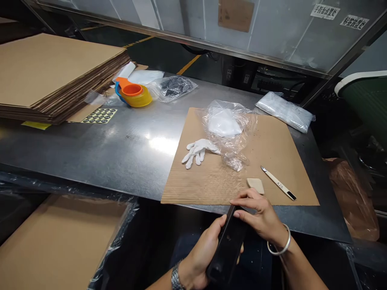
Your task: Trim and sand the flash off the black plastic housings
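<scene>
Low in the view, just off the table's near edge, both my hands hold a long black flat object (227, 245). My left hand (202, 251) grips its lower side from the left; a metal watch is on that wrist. My right hand (261, 215) covers its upper end with the fingers laid across it; a silver bangle hangs on that wrist. Just beyond my right hand, on a brown cardboard sheet (211, 181), lie a small beige block (255, 185) and a white craft knife (278, 183).
A white glove (198, 151) and a crumpled clear plastic bag (229, 131) lie on the cardboard sheet. The steel table (105, 149) also bears a stack of flat cardboard (51, 72), an orange-and-yellow tape dispenser (133, 93), bagged items (286, 110) and a sticker sheet (99, 116). A cardboard-lined box (60, 241) stands lower left.
</scene>
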